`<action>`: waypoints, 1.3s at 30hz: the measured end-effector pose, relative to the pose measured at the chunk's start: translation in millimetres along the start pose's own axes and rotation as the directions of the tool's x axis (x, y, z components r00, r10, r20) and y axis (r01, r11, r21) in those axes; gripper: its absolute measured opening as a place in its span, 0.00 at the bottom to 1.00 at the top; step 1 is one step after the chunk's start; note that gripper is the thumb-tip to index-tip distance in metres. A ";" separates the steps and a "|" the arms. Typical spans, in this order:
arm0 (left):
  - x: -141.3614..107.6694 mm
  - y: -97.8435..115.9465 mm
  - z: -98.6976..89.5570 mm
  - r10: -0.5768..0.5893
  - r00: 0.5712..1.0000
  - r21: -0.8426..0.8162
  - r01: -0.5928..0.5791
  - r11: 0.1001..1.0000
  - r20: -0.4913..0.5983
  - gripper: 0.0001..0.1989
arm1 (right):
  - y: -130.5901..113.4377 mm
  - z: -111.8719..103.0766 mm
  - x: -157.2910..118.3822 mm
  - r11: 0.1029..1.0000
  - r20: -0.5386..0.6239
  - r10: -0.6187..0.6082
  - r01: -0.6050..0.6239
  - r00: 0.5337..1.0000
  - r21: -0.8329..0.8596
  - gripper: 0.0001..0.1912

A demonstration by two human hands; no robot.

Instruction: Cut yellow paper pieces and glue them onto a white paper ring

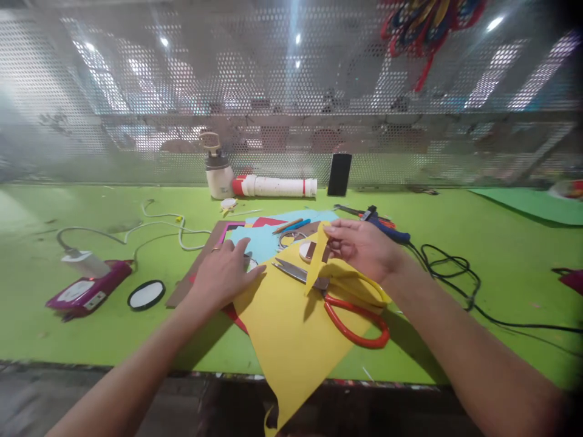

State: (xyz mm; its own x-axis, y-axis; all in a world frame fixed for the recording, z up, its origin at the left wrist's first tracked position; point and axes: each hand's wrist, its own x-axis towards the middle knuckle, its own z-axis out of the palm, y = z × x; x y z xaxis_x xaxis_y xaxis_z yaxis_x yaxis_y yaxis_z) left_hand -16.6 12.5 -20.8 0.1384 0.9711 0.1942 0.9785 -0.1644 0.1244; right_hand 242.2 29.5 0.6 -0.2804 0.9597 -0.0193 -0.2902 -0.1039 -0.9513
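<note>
My right hand point(362, 246) pinches a narrow yellow paper strip point(316, 267) between thumb and fingers, holding it upright above a larger yellow sheet point(296, 328). On that sheet lie scissors point(355, 325) with orange-red and yellow handles, blades pointing left; the strip hides part of them. My left hand point(228, 272) has its fingers spread over the left edge of the paper pile and holds nothing. Between the hands sits a small white disc point(306, 250) with a brown patch. Light blue paper point(255, 238) shows beneath, and the yellow sheet's lower corner hangs past the table edge.
Orange and blue pens point(296, 226) lie behind the papers. A purple power strip point(91, 291) with a white charger and a black-rimmed disc point(146, 295) are at left. Blue-handled pliers point(389, 230) and black cable point(455, 273) lie right. A bottle point(219, 179), white tube point(280, 186) and phone point(339, 175) stand behind.
</note>
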 end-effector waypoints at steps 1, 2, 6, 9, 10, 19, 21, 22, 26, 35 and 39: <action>1.4 -1.7 -4.8 -0.018 0.999 -0.042 0.016 0.999 -0.026 0.32 | 1.4 0.4 0.5 1.000 -0.001 0.006 -0.006 1.000 -0.004 0.10; 3.7 -3.1 -10.3 -0.063 0.995 -0.153 0.051 0.987 -0.078 0.30 | 2.9 0.8 1.2 1.000 -0.001 0.011 -0.011 1.000 -0.010 0.11; 18.7 4.8 -29.3 -0.124 0.990 -0.678 0.050 0.734 -0.061 0.20 | 9.5 3.5 4.9 0.999 -0.005 0.024 -0.024 1.000 -0.042 0.14; 28.8 27.8 -30.6 0.040 0.994 -0.809 0.056 0.585 0.098 0.14 | 13.6 7.1 7.9 0.996 -0.022 0.027 -0.028 0.999 -0.082 0.17; 30.7 36.3 -28.7 0.097 0.985 -0.834 0.067 0.548 0.143 0.13 | 14.7 8.6 8.9 0.995 -0.031 0.024 -0.027 0.999 -0.098 0.18; 33.8 47.2 -7.5 0.192 0.945 -0.930 0.197 0.310 0.264 0.08 | 15.1 3.8 22.9 0.925 -0.125 -0.094 0.040 0.988 -0.379 0.21; 36.3 41.2 -3.8 0.136 0.959 -0.941 0.205 0.270 0.248 0.08 | 13.1 -9.6 28.1 0.864 -0.202 -0.178 0.055 0.963 -0.500 0.20; 38.0 38.9 -1.8 0.107 0.965 -0.946 0.205 0.252 0.238 0.08 | 12.4 -16.6 30.1 0.823 -0.236 -0.218 0.049 0.947 -0.566 0.20; 47.5 36.8 5.7 0.051 0.975 -0.957 0.202 0.208 0.217 0.07 | 14.4 -33.0 31.4 0.614 -0.191 -0.240 -0.003 0.952 -0.789 0.14; 67.9 43.8 5.5 0.063 0.987 -0.947 0.122 0.296 0.147 0.10 | 43.8 -5.0 18.5 0.283 0.033 -0.208 0.093 0.978 -0.955 0.31; 66.6 43.5 10.7 0.102 0.982 -0.937 0.115 0.330 0.156 0.08 | 46.7 -1.9 17.8 0.255 0.095 -0.203 0.147 0.974 -0.956 0.30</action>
State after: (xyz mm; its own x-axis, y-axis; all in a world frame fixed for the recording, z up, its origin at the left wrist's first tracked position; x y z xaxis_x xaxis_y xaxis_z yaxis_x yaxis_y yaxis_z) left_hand 36.9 71.9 -12.8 0.2599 0.9643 0.0513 0.1955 -0.1046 0.9751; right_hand 225.3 42.3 -44.7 -0.3014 0.9314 0.2040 0.7595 0.3639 -0.5392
